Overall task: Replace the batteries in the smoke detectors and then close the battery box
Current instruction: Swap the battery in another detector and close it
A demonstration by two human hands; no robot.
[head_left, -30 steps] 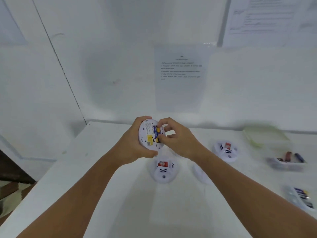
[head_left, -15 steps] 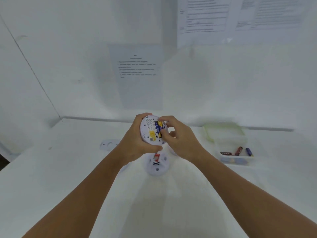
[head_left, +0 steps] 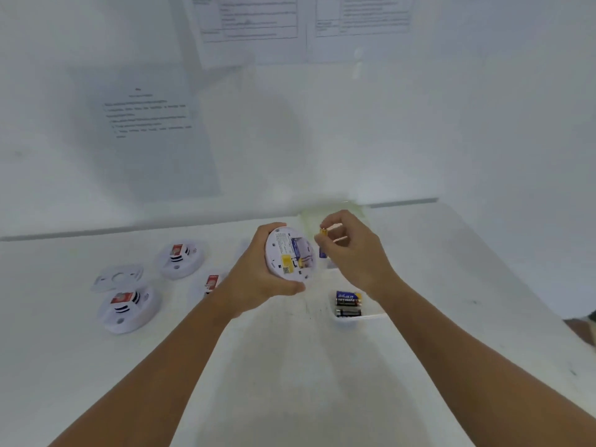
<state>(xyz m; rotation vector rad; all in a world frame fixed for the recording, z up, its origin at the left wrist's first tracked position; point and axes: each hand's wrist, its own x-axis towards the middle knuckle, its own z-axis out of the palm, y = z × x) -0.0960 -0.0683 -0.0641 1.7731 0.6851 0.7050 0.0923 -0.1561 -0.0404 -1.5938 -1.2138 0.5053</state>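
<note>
My left hand [head_left: 258, 275] grips a round white smoke detector [head_left: 288, 254], its back turned toward me, with one blue battery still in its compartment. My right hand [head_left: 351, 253] pinches a blue and yellow battery [head_left: 323, 240] just right of the detector, clear of the compartment. Under my right wrist stands a small clear battery box [head_left: 354, 317] holding batteries [head_left: 347, 300]. A pale green lid [head_left: 309, 217] lies behind my hands.
Three more white smoke detectors lie on the white table at the left: one [head_left: 129, 306] near the front, one [head_left: 180, 258] further back, one [head_left: 209, 283] partly behind my left wrist. A loose white mounting plate [head_left: 117, 279] lies beside them. Papers hang on the wall.
My right hand has drawn a battery out of the held detector and moved it to the right. The view has swung right, bringing the battery box under my right wrist.
</note>
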